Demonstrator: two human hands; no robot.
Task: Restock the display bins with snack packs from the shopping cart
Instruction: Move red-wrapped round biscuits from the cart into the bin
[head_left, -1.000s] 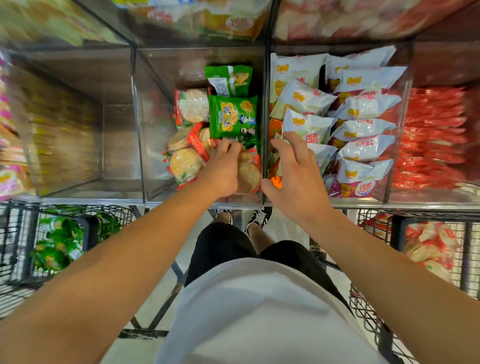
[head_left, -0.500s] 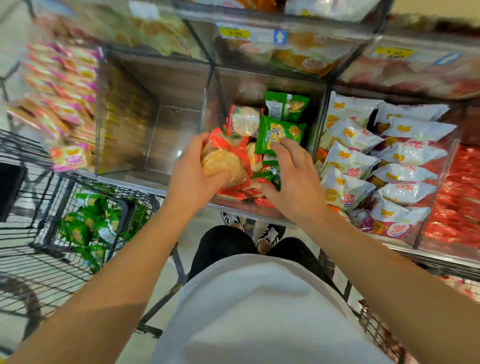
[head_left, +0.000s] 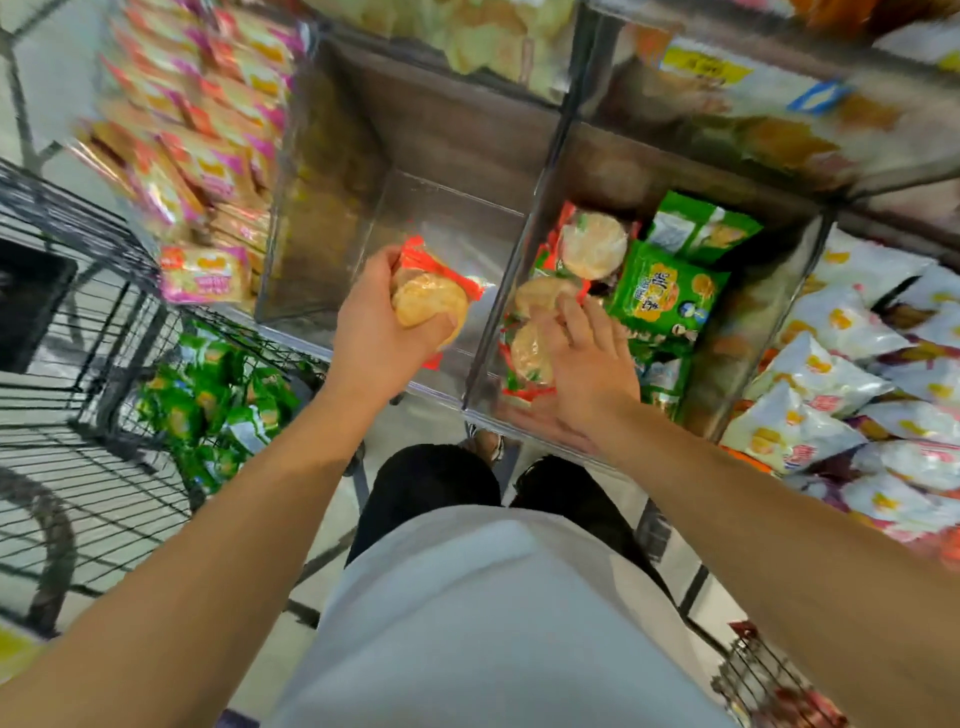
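Note:
My left hand (head_left: 376, 322) grips a red-edged pack of round crackers (head_left: 431, 301) and holds it over a clear display bin (head_left: 441, 208) that has nothing else in it. My right hand (head_left: 582, 364) reaches into the neighbouring clear bin (head_left: 753, 322), fingers spread over more red cracker packs (head_left: 592, 244). Green snack packs (head_left: 665, 291) lie in that same bin to the right of the crackers. A black wire shopping cart (head_left: 93, 322) at the left holds several green snack packs (head_left: 208, 395).
Pink and yellow packs (head_left: 202, 156) fill the bin at far left. White packs with yellow marks (head_left: 852, 374) fill the bin at right. Upper shelf bins run across the top. A second wire cart (head_left: 769, 680) shows at lower right. My legs stand between the carts.
My left hand has lifted a red cracker pack out of the mixed bin and carried it left over the neighbouring bin. My right hand stays in the mixed bin, now over the crackers.

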